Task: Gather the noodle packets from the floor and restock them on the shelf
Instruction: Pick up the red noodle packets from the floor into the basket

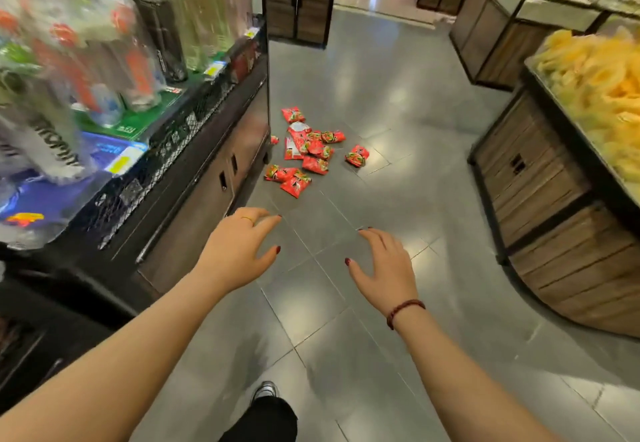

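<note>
Grey tiled floor (398,102) ran between a shelf (194,150) and wooden bins (540,178), red packets (308,150) scattered ahead. Your left hand (239,251) and right hand (388,268) hovered apart, fingers spread, empty.

A shop aisle, grey tiled floor (346,355), bottled drinks (104,43) on a left shelf (194,119) with yellow price tags (121,164) (print blurred), wooden display stands (554,233) right, heaped yellow snacks (595,84), more units far.
</note>
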